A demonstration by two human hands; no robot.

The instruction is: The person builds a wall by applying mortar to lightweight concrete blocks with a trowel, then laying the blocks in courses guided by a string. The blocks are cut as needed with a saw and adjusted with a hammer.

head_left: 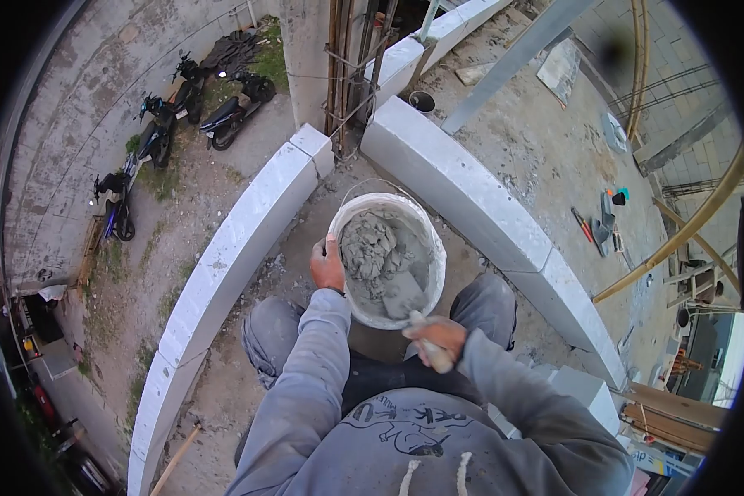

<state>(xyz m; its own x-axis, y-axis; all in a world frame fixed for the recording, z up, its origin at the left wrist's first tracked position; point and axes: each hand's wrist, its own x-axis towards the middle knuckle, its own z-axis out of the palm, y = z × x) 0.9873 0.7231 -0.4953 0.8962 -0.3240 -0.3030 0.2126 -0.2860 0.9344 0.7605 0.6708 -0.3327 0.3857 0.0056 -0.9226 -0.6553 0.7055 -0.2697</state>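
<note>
Between my knees stands a white bucket (pixel 439 263) with a wire handle, partly filled with wet grey mortar (pixel 370 246). My left hand (pixel 328 264) is closed on the bucket's left rim, with the thumb along the edge. A trowel (pixel 403 293) has its flat blade down in the mortar at the near side of the bucket. My right hand (pixel 440 341) is wrapped round the trowel's pale handle, just beyond the near rim. Part of the blade is coated in mortar.
Low walls of white blocks run along my left (pixel 223 256) and right (pixel 471 182), converging at a concrete column (pixel 304 62) with exposed rebar. Outside the left wall are parked motorcycles (pixel 164 124). Tools (pixel 601 223) lie on the floor beyond the right wall. A wooden handle (pixel 176 459) lies lower left.
</note>
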